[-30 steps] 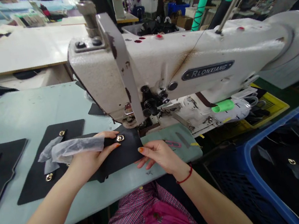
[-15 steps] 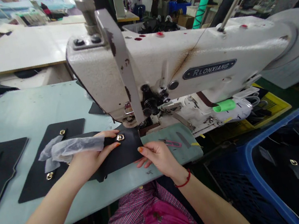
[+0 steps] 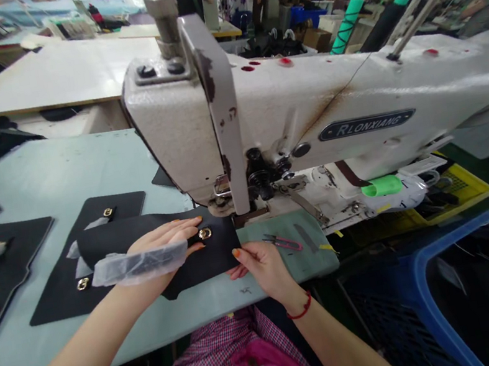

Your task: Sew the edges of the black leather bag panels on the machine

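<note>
A black leather-like panel lies on the pale green table, its far right edge under the sewing machine head near the presser foot. On the panel sits a gold buckle with a strap wrapped in cloudy plastic. My left hand rests on the panel with fingers stretched out around the buckle; the wrapped strap lies across its back. Thumb on top and fingers beneath, my right hand grips the panel's right edge. The needle is hidden behind the machine's parts.
Pink-handled thread snips lie right of my right hand. Another black panel with buckles lies under the left part of the work. A blue basket holding black pieces stands at lower right. People and workbenches fill the background.
My left hand's fingers have straightened and lie flatter behind the buckle, and the wrapped strap now crosses the hand. My right hand keeps its hold on the edge. The view has shifted slightly.
</note>
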Tool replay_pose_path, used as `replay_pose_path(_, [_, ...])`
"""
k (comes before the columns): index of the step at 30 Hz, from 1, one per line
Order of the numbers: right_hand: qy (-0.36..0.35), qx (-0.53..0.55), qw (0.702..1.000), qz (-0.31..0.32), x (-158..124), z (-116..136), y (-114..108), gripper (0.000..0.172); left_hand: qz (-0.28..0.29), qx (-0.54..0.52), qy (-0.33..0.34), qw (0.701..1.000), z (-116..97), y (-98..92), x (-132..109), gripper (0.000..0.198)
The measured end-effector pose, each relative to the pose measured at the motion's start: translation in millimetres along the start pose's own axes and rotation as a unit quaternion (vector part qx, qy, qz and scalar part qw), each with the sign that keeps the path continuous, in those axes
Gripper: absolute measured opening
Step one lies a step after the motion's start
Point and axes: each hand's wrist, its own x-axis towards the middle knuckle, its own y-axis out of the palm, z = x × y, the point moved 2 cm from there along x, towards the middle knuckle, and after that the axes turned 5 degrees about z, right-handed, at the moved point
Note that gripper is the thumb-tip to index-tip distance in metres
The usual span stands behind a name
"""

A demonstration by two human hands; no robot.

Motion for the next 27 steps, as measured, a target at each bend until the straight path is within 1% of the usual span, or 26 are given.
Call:
replay_pose_path(5, [0.004, 0.017, 1.000, 0.010, 1.9, 0.7, -0.8, 0.045, 0.028, 0.031, 0.020, 0.999, 3.9, 3.9, -0.2, 0.038])
replay_pose_path(8, [0.010, 0.023, 1.000, 0.017, 4.8, 3.8, -1.3, 0.047, 0.038, 0.028, 0.020, 0.999, 4.7, 0.3, 3.4, 0.041])
replay_pose_path(11, [0.017, 0.029, 0.999, 0.022, 8.6, 8.5, -1.3, 0.049, 0.045, -0.003, -0.011, 0.999, 3.2, -10.0, 9.7, 0.041])
replay_pose_path(14, [0.023, 0.043, 0.999, 0.018, 12.7, 13.4, -1.2, 0.048, 0.044, -0.041, -0.047, 0.997, 2.8, -19.5, 15.5, 0.048])
replay_pose_path(16, [0.024, 0.053, 0.998, 0.018, 15.6, 16.4, -1.1, 0.047, 0.054, -0.059, -0.066, 0.995, 5.6, -21.6, 18.3, 0.052])
replay_pose_path(21, [0.025, 0.058, 0.998, 0.021, 23.4, 21.9, -1.5, 0.046, 0.103, -0.122, -0.092, 0.983, 23.0, -15.1, 24.9, 0.049])
replay_pose_path(24, [0.028, 0.054, 0.998, 0.022, 27.7, 25.0, -1.3, 0.048, 0.115, -0.166, -0.092, 0.975, 33.8, -11.2, 29.3, 0.051])
replay_pose_path(27, [0.025, 0.051, 0.998, 0.013, 31.4, 28.7, -0.5, 0.049, 0.128, -0.196, -0.113, 0.966, 43.4, -5.9, 31.0, 0.057])
